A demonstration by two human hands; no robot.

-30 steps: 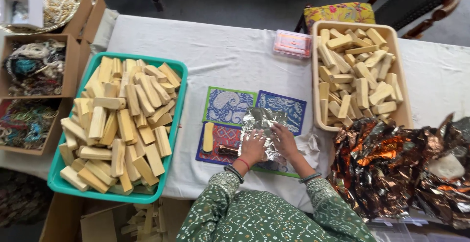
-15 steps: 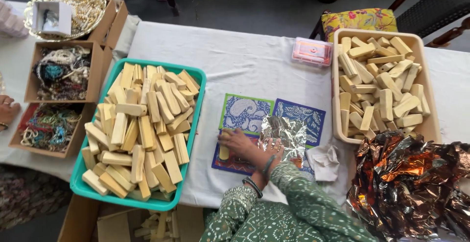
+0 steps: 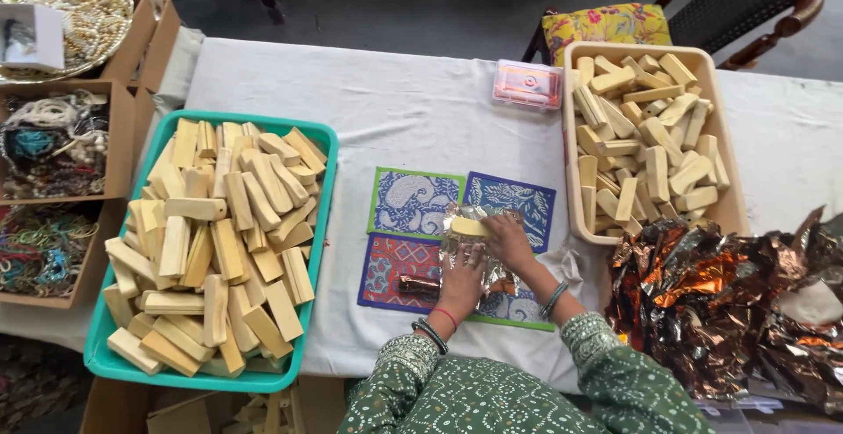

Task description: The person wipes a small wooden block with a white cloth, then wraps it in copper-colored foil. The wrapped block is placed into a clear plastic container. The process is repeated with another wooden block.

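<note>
A pale wooden block lies on a crinkled silver foil sheet spread over four patterned mats. My right hand grips the block's right end. Just below it, my left hand lies flat on the foil with fingers spread, pressing it down. A small copper-coloured wrapped piece sits on the red mat, just left of my left hand.
A teal tray heaped with wooden blocks is at left, a beige tray of blocks at right. Crumpled copper foil lies at right front. A pink box sits at the back. Cardboard boxes of beads stand at far left.
The wooden block lay on the mats left of the foil; my left hand reached over to it, and it now rests on the foil under my right hand. The view shifted slightly.
</note>
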